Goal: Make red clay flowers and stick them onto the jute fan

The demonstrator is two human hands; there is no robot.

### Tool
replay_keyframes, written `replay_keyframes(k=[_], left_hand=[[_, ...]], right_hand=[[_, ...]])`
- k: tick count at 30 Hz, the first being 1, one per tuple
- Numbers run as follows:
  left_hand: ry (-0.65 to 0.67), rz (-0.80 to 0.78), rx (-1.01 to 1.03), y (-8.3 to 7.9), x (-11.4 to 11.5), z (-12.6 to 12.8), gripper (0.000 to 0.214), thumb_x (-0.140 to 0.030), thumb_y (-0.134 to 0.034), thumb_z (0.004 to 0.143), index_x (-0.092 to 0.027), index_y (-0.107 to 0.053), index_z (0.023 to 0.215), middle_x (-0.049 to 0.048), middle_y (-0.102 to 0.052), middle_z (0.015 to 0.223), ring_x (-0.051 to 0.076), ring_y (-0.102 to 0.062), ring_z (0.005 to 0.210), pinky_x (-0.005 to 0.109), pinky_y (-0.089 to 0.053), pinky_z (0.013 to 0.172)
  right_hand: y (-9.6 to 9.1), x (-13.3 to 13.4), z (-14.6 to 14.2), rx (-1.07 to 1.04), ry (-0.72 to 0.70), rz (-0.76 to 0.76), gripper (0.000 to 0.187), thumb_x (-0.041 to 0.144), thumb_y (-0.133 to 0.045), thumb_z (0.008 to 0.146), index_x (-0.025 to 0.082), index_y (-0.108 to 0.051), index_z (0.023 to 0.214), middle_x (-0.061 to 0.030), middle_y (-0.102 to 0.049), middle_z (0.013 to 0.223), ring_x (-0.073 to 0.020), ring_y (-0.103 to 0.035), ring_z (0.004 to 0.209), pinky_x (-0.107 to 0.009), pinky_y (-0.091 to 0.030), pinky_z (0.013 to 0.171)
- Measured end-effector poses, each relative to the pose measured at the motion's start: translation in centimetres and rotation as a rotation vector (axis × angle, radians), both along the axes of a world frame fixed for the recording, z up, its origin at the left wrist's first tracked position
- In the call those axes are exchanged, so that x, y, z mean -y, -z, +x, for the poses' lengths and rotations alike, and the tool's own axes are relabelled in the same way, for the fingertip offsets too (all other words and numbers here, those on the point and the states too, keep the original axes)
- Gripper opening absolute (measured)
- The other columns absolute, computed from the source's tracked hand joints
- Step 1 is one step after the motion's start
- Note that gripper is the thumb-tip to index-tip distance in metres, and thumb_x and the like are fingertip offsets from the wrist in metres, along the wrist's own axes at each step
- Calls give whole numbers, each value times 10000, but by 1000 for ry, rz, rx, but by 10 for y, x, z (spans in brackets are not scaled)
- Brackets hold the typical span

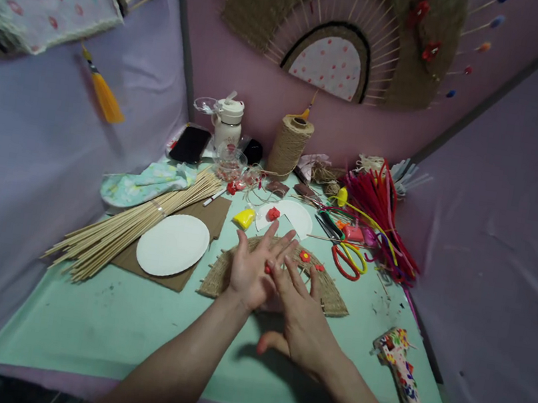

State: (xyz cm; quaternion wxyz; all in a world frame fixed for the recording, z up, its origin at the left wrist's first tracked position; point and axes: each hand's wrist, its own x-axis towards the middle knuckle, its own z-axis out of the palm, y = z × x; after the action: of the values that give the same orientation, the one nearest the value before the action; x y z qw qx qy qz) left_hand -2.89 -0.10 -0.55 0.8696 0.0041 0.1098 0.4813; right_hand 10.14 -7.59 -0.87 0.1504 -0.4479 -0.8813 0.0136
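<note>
My left hand [256,270] is turned palm up with its fingers spread. A small red lump [267,269], which looks like modelling clay, lies on that palm. Over it reaches my right hand [301,307], fingers stretched out, with fingertips at the lump and the thumb held apart. Beneath both hands is a fan-shaped woven twine piece [333,292], partly hidden by them. It carries a red flower with a yellow centre [304,256] and another red flower [320,268]. Just beyond lie a red clay lump [273,213] on cut white card [300,214] and a yellow clay packet [245,218].
Thin sticks [145,220] and a white oval card [173,246] lie left on brown cardboard [220,211]. Scissors [348,259], pipe cleaners [381,211] and a glue gun [400,369] are at right. A twine spool [290,147] and white bottle [229,121] stand behind.
</note>
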Motion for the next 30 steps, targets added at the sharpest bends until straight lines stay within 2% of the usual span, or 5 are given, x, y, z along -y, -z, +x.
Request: replay_keyframes(k=[10,15,20,25,30], left_hand=[[38,2,12,0,2,0,778,-781,-327,816,-254,-508,1358,144,-525,1388,291,-450,1323,446,-420,1006],[49,-3,1,0,2,0,779,-790,-325,809,-262,-514,1350,146,-541,1363,303,-454,1315,488,-429,988],[47,8,27,0,2,0,759,-766,-344,823,-250,-507,1356,147,-536,1370,293,-485,1289,453,-439,989],[60,20,24,3,1,0,801,-801,-315,802,-254,-504,1355,144,-521,1388,305,-454,1317,470,-439,979],[59,12,36,2,2,1,776,-771,-322,826,-231,-505,1352,157,-532,1370,311,-471,1304,478,-422,1000]], right_hand=[[1,3,-1,-9,43,44,1179,883,-273,708,104,24,1541,-197,-444,1469,-377,-285,1425,-659,-65,1135],[1,8,-4,19,-55,9,1175,887,-339,690,147,-31,1549,-166,-433,1487,-350,-310,1418,-613,-130,1150],[4,5,-2,3,53,55,1164,871,-316,720,116,10,1545,-208,-433,1474,-385,-303,1414,-662,-101,1128],[4,8,-5,14,-40,16,1146,877,-317,711,150,-27,1549,-159,-425,1493,-344,-298,1426,-608,-54,1161],[3,5,-5,-9,54,50,1158,870,-296,722,117,23,1543,-191,-413,1492,-374,-277,1429,-661,-53,1134]])
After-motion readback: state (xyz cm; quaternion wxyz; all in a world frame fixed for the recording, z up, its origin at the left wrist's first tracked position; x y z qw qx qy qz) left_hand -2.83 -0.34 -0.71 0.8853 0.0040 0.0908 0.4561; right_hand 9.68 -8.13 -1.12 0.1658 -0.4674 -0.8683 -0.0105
